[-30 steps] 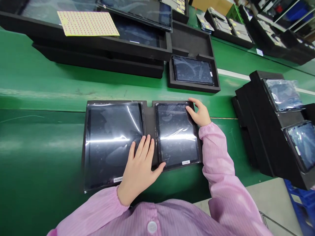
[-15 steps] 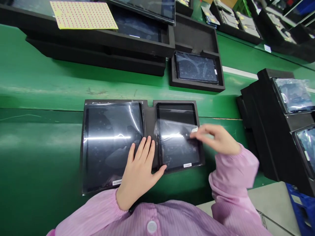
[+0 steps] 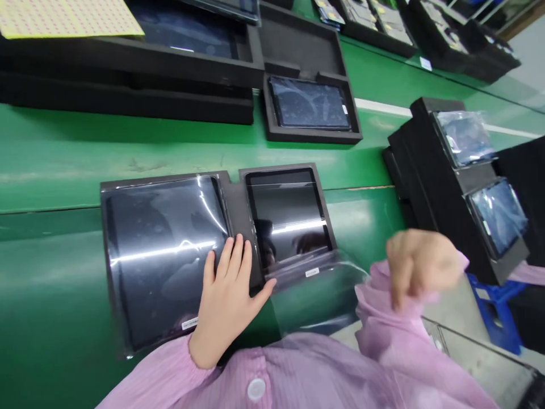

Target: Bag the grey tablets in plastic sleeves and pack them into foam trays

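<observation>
My left hand (image 3: 227, 298) lies flat with fingers spread, over the near right corner of a large tablet (image 3: 166, 255) under clear film and the strip between two tablets. Its thumb reaches the near left corner of a smaller tablet (image 3: 289, 210), whose upper screen is bare and glossy. Clear plastic film (image 3: 323, 284) is folded back over that tablet's near edge, with a white label (image 3: 312, 272) on it. Both tablets rest in a black foam tray (image 3: 238, 210). My right hand (image 3: 421, 264) hovers right of the film, smeared by motion, its fingers pointing down; no held thing can be made out.
A foam tray (image 3: 315, 136) with a wrapped tablet stands ahead. Stacked black trays (image 3: 170, 105) and a yellow sticker sheet (image 3: 72, 20) are at far left. More stacked trays (image 3: 430, 165) bearing wrapped tablets stand at right, a blue crate (image 3: 496, 318) below.
The film over the smaller tablet has been peeled down towards me, baring the screen. My right hand has moved right and nearer to me. My left hand keeps its place on the tray.
</observation>
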`<control>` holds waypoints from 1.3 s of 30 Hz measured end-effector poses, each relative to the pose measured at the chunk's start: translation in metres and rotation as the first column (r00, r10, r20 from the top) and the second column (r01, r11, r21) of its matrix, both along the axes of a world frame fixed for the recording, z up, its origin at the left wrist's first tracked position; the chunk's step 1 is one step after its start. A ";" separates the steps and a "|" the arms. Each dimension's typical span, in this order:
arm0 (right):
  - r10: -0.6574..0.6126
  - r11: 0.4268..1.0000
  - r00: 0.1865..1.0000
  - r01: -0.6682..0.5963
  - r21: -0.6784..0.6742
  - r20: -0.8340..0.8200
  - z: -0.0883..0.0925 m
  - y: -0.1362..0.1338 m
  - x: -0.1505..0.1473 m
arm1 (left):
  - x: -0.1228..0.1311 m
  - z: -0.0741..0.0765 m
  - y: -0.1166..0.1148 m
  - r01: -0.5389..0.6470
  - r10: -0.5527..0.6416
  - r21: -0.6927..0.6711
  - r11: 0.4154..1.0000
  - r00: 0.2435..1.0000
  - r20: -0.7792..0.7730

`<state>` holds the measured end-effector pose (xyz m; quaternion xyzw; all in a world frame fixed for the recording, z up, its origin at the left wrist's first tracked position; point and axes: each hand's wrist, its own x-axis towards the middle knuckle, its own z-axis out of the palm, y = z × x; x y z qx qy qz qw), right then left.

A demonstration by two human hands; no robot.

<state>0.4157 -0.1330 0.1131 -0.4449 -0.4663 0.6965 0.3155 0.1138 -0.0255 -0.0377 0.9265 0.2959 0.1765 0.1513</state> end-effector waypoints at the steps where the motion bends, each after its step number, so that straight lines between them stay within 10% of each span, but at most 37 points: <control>1: -0.212 0.975 0.977 0.211 0.071 0.009 -0.001 0.011 -0.002 | 0.000 0.000 0.000 -0.001 0.001 -0.010 1.000 1.000 0.000; 5: -0.673 0.723 0.740 0.654 0.222 0.012 -0.008 0.063 -0.027 | -0.001 0.001 0.002 0.007 -0.007 -0.028 1.000 1.000 -0.006; 13: -0.659 0.751 0.752 0.658 -0.044 0.007 -0.029 0.150 -0.053 | 0.000 0.002 0.004 -0.003 0.000 -0.064 0.998 0.999 -0.046; 16: -0.742 0.669 0.661 0.741 0.056 0.110 -0.033 0.136 -0.025 | 0.000 0.002 0.004 0.000 -0.002 -0.046 0.999 0.999 -0.046; 20: -0.776 0.533 0.321 0.794 0.292 0.544 -0.046 0.081 -0.003 | 0.000 0.003 0.005 0.002 -0.004 -0.051 0.999 0.999 -0.054; 28: -0.761 0.472 0.085 0.752 0.459 0.643 -0.115 0.009 -0.080 | 0.024 0.006 -0.010 -0.118 0.116 -0.256 0.959 0.993 -0.022; 33: -0.836 0.345 0.017 0.793 0.502 0.548 -0.133 0.015 -0.086 | 0.046 0.014 -0.012 -0.170 0.327 -0.626 0.761 0.934 0.143; 39: -0.921 0.304 0.152 0.856 0.419 0.358 -0.118 0.012 -0.111 | 0.019 0.055 -0.013 0.184 0.508 -0.911 0.369 0.781 0.363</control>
